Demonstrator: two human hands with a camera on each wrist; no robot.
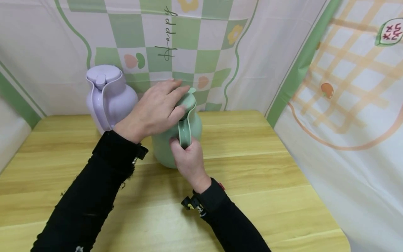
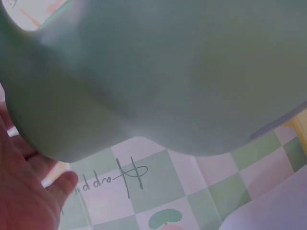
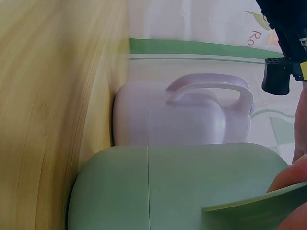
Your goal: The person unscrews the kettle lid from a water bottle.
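Note:
A green thermos jug [image 1: 165, 150] stands upright on the wooden table, its lid [image 1: 188, 100] on top. My left hand [image 1: 157, 106] lies over that lid with fairly straight fingers, the thumb at the handle side; part of the lid is covered. The left wrist view shows the left hand [image 2: 29, 187] at the jug's top end. Lower down, my right hand [image 1: 190, 159] grips the jug's handle [image 1: 185, 133], with the thumb along one side. In the right wrist view, the jug's body [image 3: 144, 187] fills the bottom and its handle [image 3: 259, 199] runs between the fingers.
A lilac thermos jug [image 1: 111, 94] stands at the back left, beside my left forearm. The wooden table [image 1: 252, 175] ends against a white cloth wall with a green checked print [image 1: 185, 31]. Another printed cloth [image 1: 343, 84] hangs to the right.

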